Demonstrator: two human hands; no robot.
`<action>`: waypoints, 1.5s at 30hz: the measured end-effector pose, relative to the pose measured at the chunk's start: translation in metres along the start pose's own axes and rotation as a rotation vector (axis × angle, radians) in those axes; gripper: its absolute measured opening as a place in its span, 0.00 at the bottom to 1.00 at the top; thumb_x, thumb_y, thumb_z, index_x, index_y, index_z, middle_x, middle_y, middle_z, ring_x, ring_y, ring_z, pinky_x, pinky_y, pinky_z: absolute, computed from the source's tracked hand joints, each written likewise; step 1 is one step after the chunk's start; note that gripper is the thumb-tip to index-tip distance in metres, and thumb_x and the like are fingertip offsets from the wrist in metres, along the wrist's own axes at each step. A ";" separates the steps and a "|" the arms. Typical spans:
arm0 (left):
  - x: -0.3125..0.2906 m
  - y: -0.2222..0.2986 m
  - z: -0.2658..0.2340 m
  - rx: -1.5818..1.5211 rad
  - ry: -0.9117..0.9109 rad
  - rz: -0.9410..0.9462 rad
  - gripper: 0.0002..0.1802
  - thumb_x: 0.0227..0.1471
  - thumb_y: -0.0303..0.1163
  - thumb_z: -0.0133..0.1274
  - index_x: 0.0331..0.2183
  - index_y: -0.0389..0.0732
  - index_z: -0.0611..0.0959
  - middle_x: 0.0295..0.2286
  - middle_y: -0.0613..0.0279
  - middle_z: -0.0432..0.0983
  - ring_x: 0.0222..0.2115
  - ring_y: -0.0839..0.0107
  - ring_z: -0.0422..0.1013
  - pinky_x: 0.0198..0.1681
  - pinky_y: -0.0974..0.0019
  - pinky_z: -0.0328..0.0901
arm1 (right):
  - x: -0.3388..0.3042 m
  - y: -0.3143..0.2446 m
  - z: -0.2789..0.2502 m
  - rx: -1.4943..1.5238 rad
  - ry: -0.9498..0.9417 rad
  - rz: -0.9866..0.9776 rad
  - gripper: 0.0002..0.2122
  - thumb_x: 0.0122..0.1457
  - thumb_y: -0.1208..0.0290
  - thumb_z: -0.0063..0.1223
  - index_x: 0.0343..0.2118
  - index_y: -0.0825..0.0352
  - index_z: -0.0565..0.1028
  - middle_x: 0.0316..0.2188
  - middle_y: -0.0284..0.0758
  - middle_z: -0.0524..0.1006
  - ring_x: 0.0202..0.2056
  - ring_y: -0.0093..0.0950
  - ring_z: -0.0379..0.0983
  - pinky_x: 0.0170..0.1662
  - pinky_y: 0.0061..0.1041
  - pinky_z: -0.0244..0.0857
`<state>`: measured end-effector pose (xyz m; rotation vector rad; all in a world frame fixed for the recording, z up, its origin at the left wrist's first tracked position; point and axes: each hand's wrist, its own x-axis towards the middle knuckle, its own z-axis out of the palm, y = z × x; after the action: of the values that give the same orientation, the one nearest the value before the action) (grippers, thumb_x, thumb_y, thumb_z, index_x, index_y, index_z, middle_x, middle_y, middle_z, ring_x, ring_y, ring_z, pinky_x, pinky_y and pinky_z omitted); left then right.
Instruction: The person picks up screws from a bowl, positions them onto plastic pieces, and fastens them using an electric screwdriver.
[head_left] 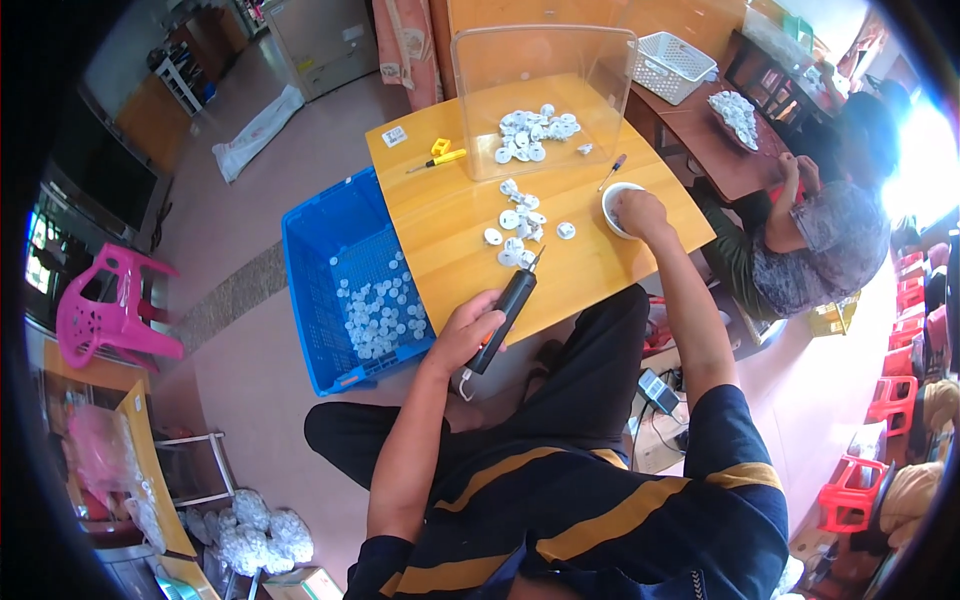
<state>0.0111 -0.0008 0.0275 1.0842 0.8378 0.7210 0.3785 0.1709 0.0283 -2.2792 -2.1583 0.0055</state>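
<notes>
My left hand [465, 335] is wrapped round a black electric screwdriver [507, 312], its bit tilted up over the near edge of the wooden table [450, 260]. A white cable comes from the tool's lower end. My right hand [640, 214] reaches into a small white bowl [612, 222] at the table's right side; its fingertips and the contents they touch are hidden. Several round white plastic parts [512, 220] lie in a loose group mid-table, just past the screwdriver's bit. One white disc [566, 231] sits apart, between that group and the bowl.
A clear plastic box [470, 120] on its side holds more white parts [522, 138]. Near it lie a yellow-handled screwdriver [440, 161] and a purple-handled one [613, 172]. A blue crate [310, 290] with white discs stands left. Another person [830, 220] sits at right by a darker table [690, 125].
</notes>
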 end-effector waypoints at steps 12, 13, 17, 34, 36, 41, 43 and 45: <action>-0.002 0.003 0.001 0.009 0.005 -0.020 0.26 0.59 0.33 0.48 0.57 0.34 0.70 0.33 0.57 0.78 0.24 0.73 0.75 0.30 0.71 0.71 | -0.074 -0.036 -0.025 1.589 0.151 -0.024 0.04 0.63 0.75 0.54 0.39 0.66 0.74 0.26 0.28 0.76 0.23 0.17 0.72 0.27 0.16 0.66; -0.003 0.003 0.001 -0.001 -0.001 -0.014 0.25 0.60 0.33 0.48 0.56 0.33 0.71 0.33 0.58 0.77 0.24 0.74 0.74 0.30 0.72 0.70 | -0.083 -0.050 -0.019 1.652 0.122 0.018 0.05 0.63 0.75 0.55 0.41 0.66 0.75 0.27 0.27 0.76 0.24 0.16 0.72 0.27 0.16 0.66; -0.004 0.004 0.001 0.003 -0.011 -0.016 0.24 0.60 0.33 0.48 0.56 0.33 0.71 0.33 0.60 0.76 0.25 0.76 0.73 0.30 0.72 0.70 | -0.105 -0.079 0.013 1.793 -0.035 0.073 0.06 0.64 0.73 0.56 0.42 0.67 0.77 0.29 0.27 0.77 0.26 0.15 0.72 0.30 0.16 0.68; 0.000 -0.005 0.001 0.086 -0.007 0.004 0.24 0.59 0.32 0.49 0.56 0.34 0.72 0.29 0.64 0.74 0.23 0.77 0.72 0.27 0.73 0.68 | -0.113 -0.115 0.028 2.120 -0.126 0.036 0.04 0.62 0.79 0.56 0.39 0.68 0.75 0.29 0.32 0.78 0.28 0.21 0.74 0.33 0.19 0.70; 0.001 -0.005 0.001 0.088 -0.014 0.007 0.24 0.59 0.32 0.49 0.56 0.34 0.72 0.29 0.64 0.74 0.23 0.77 0.72 0.27 0.73 0.68 | -0.112 -0.114 0.030 2.109 -0.116 0.045 0.05 0.61 0.80 0.56 0.39 0.69 0.75 0.29 0.32 0.78 0.28 0.21 0.75 0.33 0.19 0.70; 0.002 -0.006 0.000 0.090 -0.016 0.003 0.24 0.59 0.32 0.49 0.56 0.34 0.72 0.29 0.64 0.74 0.23 0.77 0.72 0.27 0.73 0.68 | -0.110 -0.116 0.036 2.082 -0.112 0.072 0.06 0.61 0.79 0.57 0.40 0.68 0.76 0.31 0.32 0.80 0.29 0.22 0.76 0.33 0.19 0.72; 0.001 -0.004 0.000 0.084 -0.019 0.002 0.24 0.59 0.32 0.49 0.56 0.34 0.72 0.30 0.64 0.74 0.23 0.77 0.72 0.27 0.73 0.69 | -0.109 -0.118 0.038 2.091 -0.114 0.066 0.06 0.61 0.79 0.57 0.40 0.68 0.76 0.31 0.32 0.79 0.30 0.22 0.77 0.33 0.18 0.71; 0.001 -0.004 0.000 0.078 -0.023 0.002 0.24 0.59 0.32 0.49 0.56 0.34 0.72 0.30 0.64 0.74 0.23 0.77 0.72 0.28 0.73 0.69 | -0.109 -0.118 0.038 2.099 -0.125 0.065 0.05 0.61 0.79 0.57 0.40 0.68 0.76 0.32 0.32 0.79 0.30 0.22 0.77 0.34 0.19 0.72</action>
<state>0.0117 -0.0012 0.0236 1.1616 0.8507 0.6807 0.2550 0.0686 -0.0095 -0.8767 -0.7434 1.4737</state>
